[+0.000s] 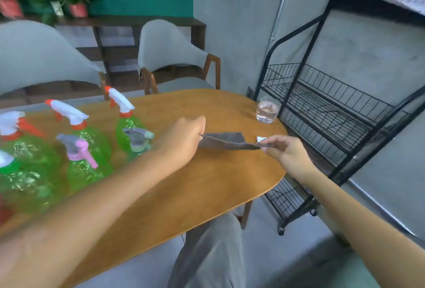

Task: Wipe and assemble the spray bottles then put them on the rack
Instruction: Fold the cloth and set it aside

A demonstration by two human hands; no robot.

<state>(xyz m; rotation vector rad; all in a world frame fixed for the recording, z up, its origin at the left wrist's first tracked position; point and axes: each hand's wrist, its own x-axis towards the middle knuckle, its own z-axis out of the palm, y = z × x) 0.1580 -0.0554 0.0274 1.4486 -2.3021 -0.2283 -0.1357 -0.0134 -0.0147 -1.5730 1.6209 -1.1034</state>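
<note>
Now both hands pinch the cloth taut above the table, left hand and right hand at opposite ends. Fold it flat before wiping the bottles at left; the rack waits right.

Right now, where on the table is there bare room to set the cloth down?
Bare wood lies between the grey cloth and the table near edge, and behind it toward the water glass. The left end is crowded with green spray bottles.
</note>
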